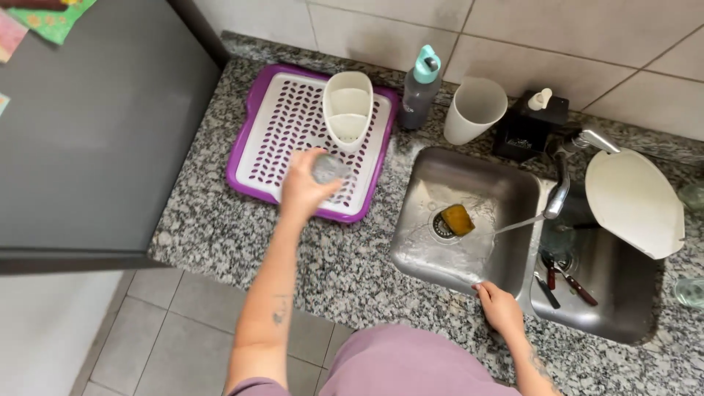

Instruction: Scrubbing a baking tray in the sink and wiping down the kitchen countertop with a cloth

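Left hand [304, 187], grip closed round a clear glass [330, 169], sets it onto the purple drying rack [246, 158]; next calls for release. Right hand [500, 308] rests loosely on the sink rim [469, 282], holding nothing.

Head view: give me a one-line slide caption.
Left hand holds a clear glass over the purple drying rack; right hand rests on the sink edge.

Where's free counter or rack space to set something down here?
Free: most of the drying rack in front of the cutlery holder, under the left hand holding a glass; granite counter between rack and left sink basin. Crowded: back edge by bottle and white cup; right basin holds utensils. Right hand rests on the sink edge.
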